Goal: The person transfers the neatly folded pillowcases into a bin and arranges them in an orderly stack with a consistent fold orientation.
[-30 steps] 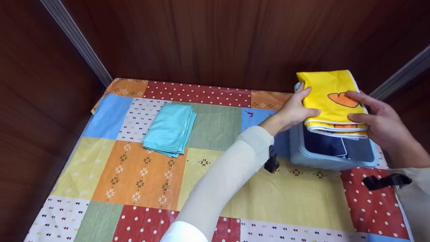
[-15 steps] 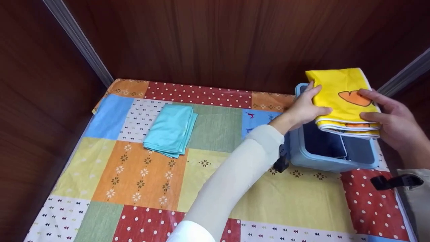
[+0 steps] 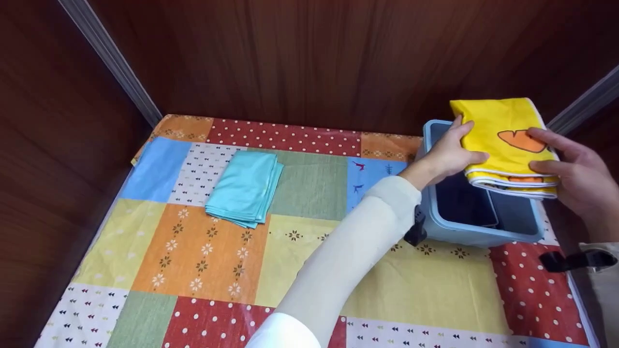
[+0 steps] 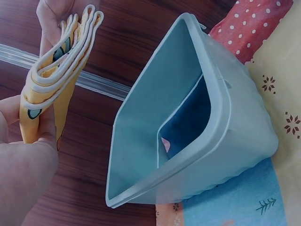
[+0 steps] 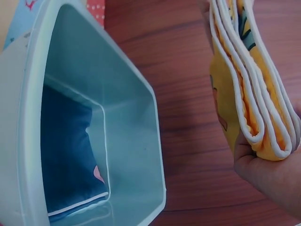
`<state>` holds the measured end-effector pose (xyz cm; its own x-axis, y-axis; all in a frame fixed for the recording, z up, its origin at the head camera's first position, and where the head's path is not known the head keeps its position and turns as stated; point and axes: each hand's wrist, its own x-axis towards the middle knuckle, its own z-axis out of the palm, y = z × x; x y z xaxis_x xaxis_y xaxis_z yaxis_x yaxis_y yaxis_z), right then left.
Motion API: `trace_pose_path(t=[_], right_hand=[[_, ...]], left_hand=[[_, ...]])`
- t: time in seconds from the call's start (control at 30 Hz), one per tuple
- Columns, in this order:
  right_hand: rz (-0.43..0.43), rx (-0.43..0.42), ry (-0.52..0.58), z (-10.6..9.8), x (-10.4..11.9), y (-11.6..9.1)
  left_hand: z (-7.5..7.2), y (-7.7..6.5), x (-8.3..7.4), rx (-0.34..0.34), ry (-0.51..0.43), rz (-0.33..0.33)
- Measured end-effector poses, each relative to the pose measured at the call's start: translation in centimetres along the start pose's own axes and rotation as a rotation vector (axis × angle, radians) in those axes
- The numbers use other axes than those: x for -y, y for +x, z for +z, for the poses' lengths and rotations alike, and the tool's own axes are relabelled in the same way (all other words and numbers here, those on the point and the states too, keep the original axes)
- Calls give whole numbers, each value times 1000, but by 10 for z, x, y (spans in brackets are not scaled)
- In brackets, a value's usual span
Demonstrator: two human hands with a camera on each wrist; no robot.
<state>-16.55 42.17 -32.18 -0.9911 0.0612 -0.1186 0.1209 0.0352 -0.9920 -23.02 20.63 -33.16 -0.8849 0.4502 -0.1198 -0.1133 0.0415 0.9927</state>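
A folded yellow cloth (image 3: 508, 116) with white edging and an orange printed shape is held level above the light blue bin (image 3: 428, 227). My left hand (image 3: 447, 152) pinches its left side, thumb on top. On the opposite side my right hand (image 3: 580, 169) grips it, with thumb and a finger on the top face. Both wrist views show the cloth's stacked folds (image 4: 61, 70) clear of the bin's rim. Inside the bin lies a folded dark navy cloth (image 5: 70, 150) with white edging and a bit of pink, taking up one side of the floor.
A folded turquoise cloth (image 3: 246, 183) lies on the patchwork tablecloth (image 3: 300, 188) at the left. Dark wooden panels (image 3: 290, 58) rise behind the table and on both sides. The bin stands near the table's back right corner.
Both hands have carried the yellow cloth to the right above the bin, uncovering more of the bin's left side. The turquoise cloth and the bin have stayed put.
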Motion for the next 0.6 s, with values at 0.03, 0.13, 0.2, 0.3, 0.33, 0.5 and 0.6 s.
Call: trace_pose_path(t=[0.03, 0.13, 0.2, 0.3, 0.33, 0.5, 0.6], right_hand=[[-2, -2, -6, -1, -1, 0], [5, -2, -22, -3, -4, 1], [25, 1, -18, -4, -6, 1], [49, 2, -18, -5, -8, 1], [60, 1, -15, -5, -9, 1], [62, -4, -4, -7, -10, 1], [56, 1, 10, -8, -9, 2]], left_hand=[[1, 0, 1, -1, -5, -3], [1, 0, 4, 2, -20, -7], [2, -1, 6, 3, -28, -5], [3, 0, 10, 2, -26, -2], [4, 0, 11, -2, -20, -3], [7, 1, 13, -17, 6, -10], [7, 1, 13, -15, -10, -5]])
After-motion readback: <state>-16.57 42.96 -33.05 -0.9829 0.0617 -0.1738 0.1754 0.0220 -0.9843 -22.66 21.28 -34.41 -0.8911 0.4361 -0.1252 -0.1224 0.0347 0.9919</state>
